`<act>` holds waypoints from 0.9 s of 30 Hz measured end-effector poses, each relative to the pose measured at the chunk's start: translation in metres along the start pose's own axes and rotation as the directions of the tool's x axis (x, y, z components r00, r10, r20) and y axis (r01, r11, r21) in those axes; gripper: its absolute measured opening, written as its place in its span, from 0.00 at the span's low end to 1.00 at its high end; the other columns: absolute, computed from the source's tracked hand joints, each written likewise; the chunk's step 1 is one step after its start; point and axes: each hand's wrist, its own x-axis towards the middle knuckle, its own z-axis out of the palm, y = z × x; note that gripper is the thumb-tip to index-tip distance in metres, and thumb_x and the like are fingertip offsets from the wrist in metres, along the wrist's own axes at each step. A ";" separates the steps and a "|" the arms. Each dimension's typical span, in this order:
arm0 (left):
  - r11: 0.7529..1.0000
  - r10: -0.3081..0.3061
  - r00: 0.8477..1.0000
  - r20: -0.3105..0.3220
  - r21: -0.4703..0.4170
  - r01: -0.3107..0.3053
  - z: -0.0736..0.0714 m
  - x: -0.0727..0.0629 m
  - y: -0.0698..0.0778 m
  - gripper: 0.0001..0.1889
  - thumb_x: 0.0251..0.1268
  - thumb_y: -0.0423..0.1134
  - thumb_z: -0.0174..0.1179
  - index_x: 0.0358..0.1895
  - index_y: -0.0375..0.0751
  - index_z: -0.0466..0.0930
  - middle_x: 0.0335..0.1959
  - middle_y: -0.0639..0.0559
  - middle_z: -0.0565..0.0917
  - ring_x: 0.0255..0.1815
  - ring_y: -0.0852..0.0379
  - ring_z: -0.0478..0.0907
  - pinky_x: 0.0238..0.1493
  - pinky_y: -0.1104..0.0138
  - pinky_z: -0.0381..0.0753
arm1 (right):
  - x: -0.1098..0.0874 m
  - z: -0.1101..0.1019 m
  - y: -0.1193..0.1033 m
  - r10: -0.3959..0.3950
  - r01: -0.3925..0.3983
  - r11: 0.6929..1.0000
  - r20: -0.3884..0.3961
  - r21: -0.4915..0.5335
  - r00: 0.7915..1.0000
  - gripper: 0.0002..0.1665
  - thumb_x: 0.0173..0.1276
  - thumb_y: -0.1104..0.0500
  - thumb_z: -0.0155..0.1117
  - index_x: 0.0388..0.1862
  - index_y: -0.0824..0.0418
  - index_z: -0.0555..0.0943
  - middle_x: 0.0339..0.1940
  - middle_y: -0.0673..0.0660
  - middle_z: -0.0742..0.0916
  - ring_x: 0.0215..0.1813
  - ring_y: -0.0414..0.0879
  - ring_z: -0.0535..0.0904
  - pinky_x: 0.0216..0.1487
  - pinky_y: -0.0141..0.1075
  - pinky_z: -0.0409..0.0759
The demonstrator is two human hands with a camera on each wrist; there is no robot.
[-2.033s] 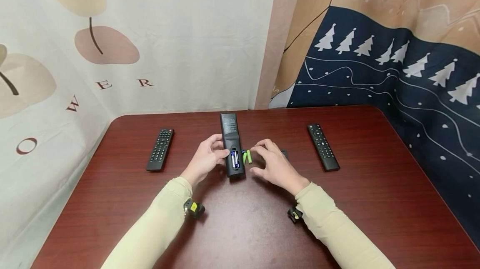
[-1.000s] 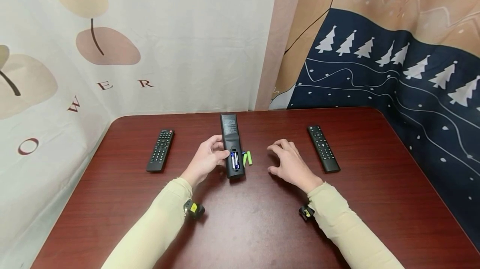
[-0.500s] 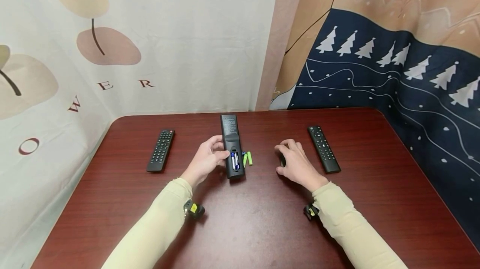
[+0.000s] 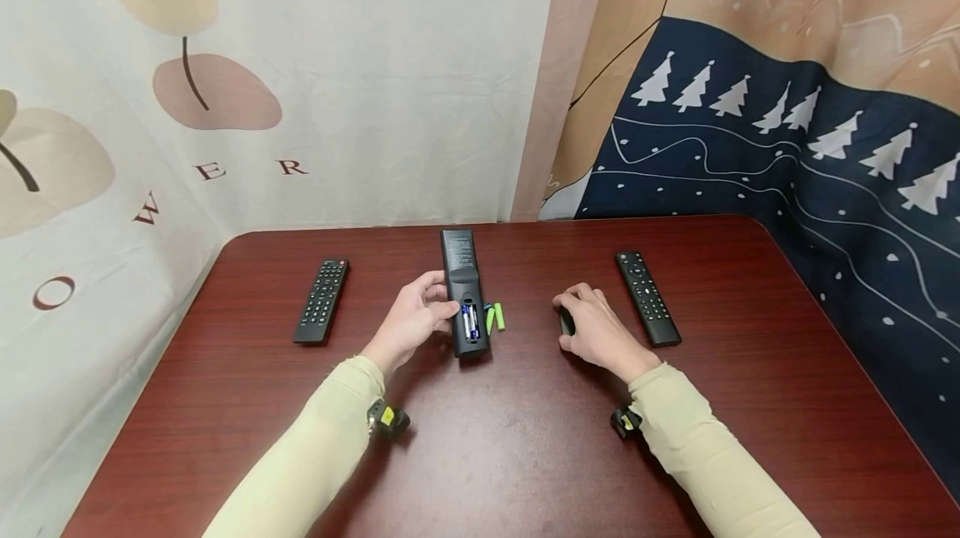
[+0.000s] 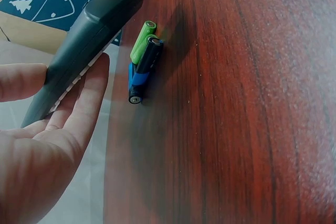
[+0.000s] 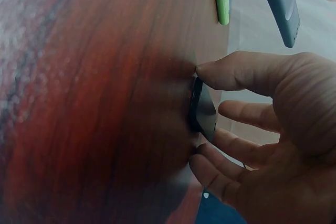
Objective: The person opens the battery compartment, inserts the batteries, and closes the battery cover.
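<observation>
My left hand (image 4: 405, 317) grips a black remote control (image 4: 461, 263) with its back turned up, thumb on one side and fingers beneath. Its battery compartment is uncovered and two blue-and-silver batteries (image 4: 470, 321) lie inside. Right of the remote are loose green batteries (image 4: 499, 316), and in the left wrist view dark blue batteries (image 5: 148, 59) lie against a green one. Further right, my right hand (image 4: 596, 328) pinches a small black battery cover (image 6: 203, 109) low at the table, thumb at one end and fingertips at the other; the hand partly hides it in the head view.
One black remote (image 4: 322, 302) lies buttons up at the left of the dark red table (image 4: 480, 455), another black remote (image 4: 647, 296) at the right, just beyond my right hand. Printed curtains (image 4: 390, 105) hang behind the table's far edge.
My right hand has moved right, away from the loose batteries, and its fingers have closed around the battery cover. My left hand and the remote in it have stayed in place.
</observation>
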 end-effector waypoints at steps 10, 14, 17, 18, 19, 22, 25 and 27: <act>1.000 -0.003 1.000 -0.002 -0.004 0.003 0.001 0.000 0.000 0.26 0.69 0.21 0.55 0.70 0.26 0.66 0.50 0.32 0.81 0.38 0.55 0.84 0.39 0.61 0.87 | 0.000 -0.002 -0.002 0.009 -0.009 1.000 0.017 -0.018 1.000 0.27 0.59 0.67 0.74 0.60 0.70 0.81 0.59 0.68 0.80 0.60 0.64 0.73 0.60 0.54 0.77; 1.000 -0.011 1.000 -0.003 -0.004 0.011 0.001 -0.001 0.001 0.26 0.69 0.21 0.55 0.70 0.28 0.66 0.51 0.32 0.81 0.39 0.54 0.85 0.39 0.60 0.87 | 0.001 -0.002 -0.003 0.028 -0.027 1.000 0.028 -0.015 0.999 0.28 0.60 0.67 0.73 0.60 0.70 0.81 0.59 0.68 0.79 0.59 0.63 0.73 0.59 0.53 0.79; 1.000 -0.011 1.000 0.001 -0.002 0.011 0.001 -0.002 0.002 0.26 0.69 0.22 0.55 0.70 0.27 0.66 0.52 0.31 0.81 0.39 0.54 0.85 0.39 0.60 0.87 | 0.002 -0.003 -0.005 0.043 -0.043 0.999 0.033 -0.004 0.999 0.28 0.59 0.67 0.73 0.60 0.70 0.81 0.58 0.68 0.80 0.58 0.63 0.74 0.57 0.52 0.79; 1.000 -0.011 1.000 0.001 -0.002 0.011 0.001 -0.002 0.002 0.26 0.70 0.22 0.55 0.70 0.28 0.66 0.52 0.31 0.81 0.39 0.54 0.85 0.39 0.60 0.87 | 0.002 -0.003 -0.005 0.048 -0.048 0.999 0.032 0.000 0.998 0.28 0.59 0.67 0.73 0.60 0.70 0.81 0.58 0.68 0.80 0.58 0.63 0.74 0.56 0.52 0.80; 1.000 -0.010 1.000 0.001 -0.002 0.010 0.001 -0.002 0.002 0.26 0.70 0.22 0.55 0.70 0.28 0.66 0.52 0.31 0.81 0.40 0.54 0.85 0.39 0.60 0.87 | 0.002 -0.004 -0.006 0.052 -0.052 0.999 0.030 0.005 0.998 0.28 0.59 0.67 0.73 0.60 0.70 0.81 0.58 0.68 0.80 0.58 0.63 0.74 0.56 0.52 0.80; 1.000 -0.007 1.000 0.004 0.002 0.007 0.001 -0.003 0.003 0.26 0.70 0.22 0.55 0.70 0.27 0.66 0.52 0.31 0.81 0.40 0.53 0.85 0.40 0.60 0.87 | 0.003 -0.004 -0.007 0.054 -0.054 0.998 0.021 0.015 0.998 0.28 0.58 0.67 0.72 0.60 0.69 0.80 0.58 0.68 0.80 0.57 0.63 0.75 0.55 0.52 0.80; 1.000 -0.007 1.000 0.005 0.008 0.007 0.001 -0.003 0.003 0.26 0.70 0.22 0.55 0.70 0.27 0.66 0.52 0.31 0.81 0.39 0.53 0.85 0.40 0.59 0.87 | 0.003 -0.003 -0.009 0.046 -0.046 0.999 0.003 0.026 0.999 0.28 0.58 0.67 0.72 0.60 0.69 0.80 0.58 0.68 0.79 0.57 0.62 0.76 0.55 0.51 0.81; 1.000 -0.007 1.000 0.004 0.010 0.007 0.001 -0.003 0.003 0.26 0.70 0.22 0.55 0.70 0.28 0.66 0.52 0.31 0.81 0.39 0.53 0.85 0.40 0.59 0.87 | 0.003 -0.003 -0.010 0.037 -0.036 0.999 -0.012 0.038 0.999 0.29 0.58 0.66 0.72 0.60 0.69 0.80 0.59 0.68 0.79 0.57 0.61 0.77 0.55 0.50 0.82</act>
